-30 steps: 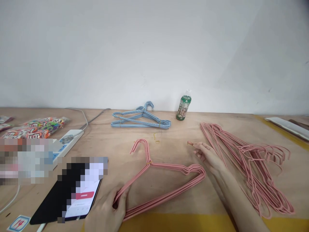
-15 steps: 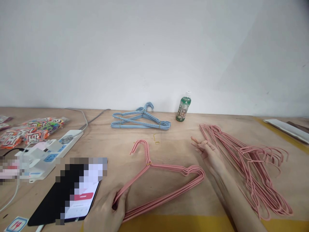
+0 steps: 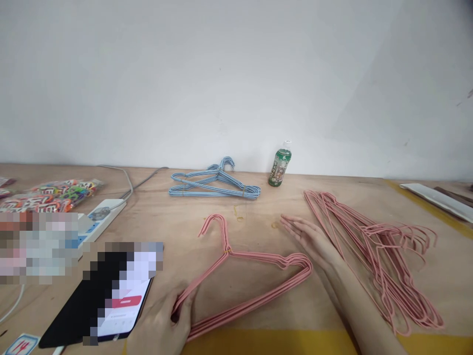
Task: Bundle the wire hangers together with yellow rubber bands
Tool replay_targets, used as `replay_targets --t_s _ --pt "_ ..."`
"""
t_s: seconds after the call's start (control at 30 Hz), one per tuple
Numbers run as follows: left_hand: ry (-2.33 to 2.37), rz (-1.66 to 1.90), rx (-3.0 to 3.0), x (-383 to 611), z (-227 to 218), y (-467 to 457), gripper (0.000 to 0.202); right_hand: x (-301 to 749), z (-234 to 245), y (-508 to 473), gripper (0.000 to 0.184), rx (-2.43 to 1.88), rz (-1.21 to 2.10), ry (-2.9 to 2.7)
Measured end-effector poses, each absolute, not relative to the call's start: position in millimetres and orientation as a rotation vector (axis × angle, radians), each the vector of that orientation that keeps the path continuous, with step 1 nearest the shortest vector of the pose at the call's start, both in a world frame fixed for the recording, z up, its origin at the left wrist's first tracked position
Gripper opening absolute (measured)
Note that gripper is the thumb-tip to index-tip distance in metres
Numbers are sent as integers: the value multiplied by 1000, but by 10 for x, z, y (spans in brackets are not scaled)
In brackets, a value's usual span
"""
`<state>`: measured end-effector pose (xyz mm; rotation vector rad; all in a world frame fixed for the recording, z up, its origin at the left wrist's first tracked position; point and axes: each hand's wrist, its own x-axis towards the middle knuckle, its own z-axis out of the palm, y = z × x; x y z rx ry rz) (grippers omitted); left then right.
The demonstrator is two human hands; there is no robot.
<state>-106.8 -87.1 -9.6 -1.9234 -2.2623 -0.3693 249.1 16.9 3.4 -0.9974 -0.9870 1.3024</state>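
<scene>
Seemingly two pink hanger stacks (image 3: 254,300) (image 3: 388,266), one blue stack (image 3: 218,187)

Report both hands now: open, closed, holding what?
Left hand: closed, holding the bundle of pink wire hangers.
Right hand: open, holding nothing.

It looked like a plain workroom: a bare plywood workbench (image 3: 155,224) against a white wall (image 3: 236,84), with a power strip (image 3: 105,213) and pink wire hangers (image 3: 369,230) laid out.

Head-worn view, facing forward and down, over tabletop (image 3: 258,231)
</scene>
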Motion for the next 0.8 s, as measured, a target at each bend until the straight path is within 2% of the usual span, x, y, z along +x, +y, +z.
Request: replay_targets --t_s 0.27,0.53,0.8 --pt "-2236 -359 -1922 -1068 -103 -871 27 2542 -183 313 28 -1410 949 -1256" --pt "-2253 -348 -1945 -1083 -109 -869 28 2402 -119 480 20 -1419 852 -1643" --pt "-2270 -385 -1955 -1074 -96 -866 28 2411 -94 459 22 -1345 823 -1515"
